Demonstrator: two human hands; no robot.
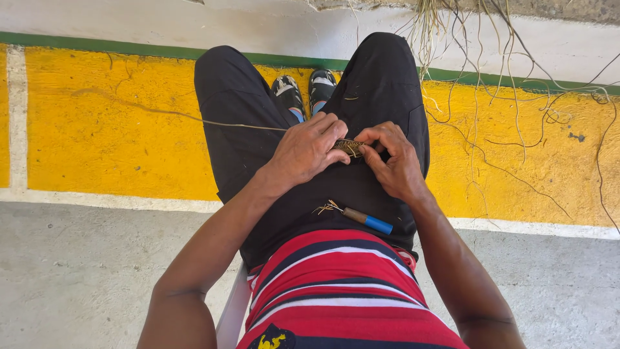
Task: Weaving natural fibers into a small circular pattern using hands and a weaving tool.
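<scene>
While the person sits on a white chair (231,310) with knees apart, both hands meet over the lap of the black shorts (245,129) and work a small woven strip (349,146) of straw-coloured fibre. Left hand (309,147): fingers curled closed over the near end of the strip, thumb side pressed against it. Right hand (394,158): fingertips (369,150) pinched shut on the other end of the strip, so that only a short length of weave shows between the two hands. One long thin fibre strand (194,117) runs from the left hand across the thigh and out over the yellow painted floor (103,129). On the lap, just below the hands and apart from them, lies a small tool with a brown shaft and blue handle (367,220), a few fibre ends at its tip. Loose dry fibres (478,77) hang and trail at the upper right, over the yellow band and its green border line (97,45). Two dark shoes (305,90) show between the knees. Lower frame: red striped shirt (336,284), grey concrete floor (77,271).
</scene>
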